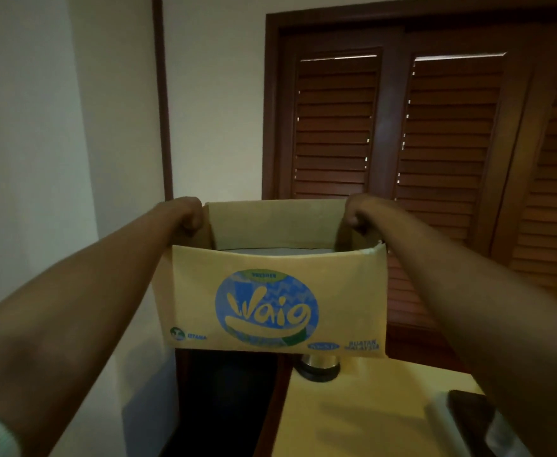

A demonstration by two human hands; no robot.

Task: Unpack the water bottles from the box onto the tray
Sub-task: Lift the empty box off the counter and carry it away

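Head view shows me holding the open tan cardboard box with the blue oval logo [270,301] up in the air, above the yellow counter [353,417]. My left hand [188,214] curls over its left end wall and my right hand [358,212] grips the right end wall. Behind the box stand dark brown louvred wooden doors [435,127]. Below its bottom edge, a round metal base [318,369] rests on the counter. A dark flat object [468,413] lies at the counter's right.
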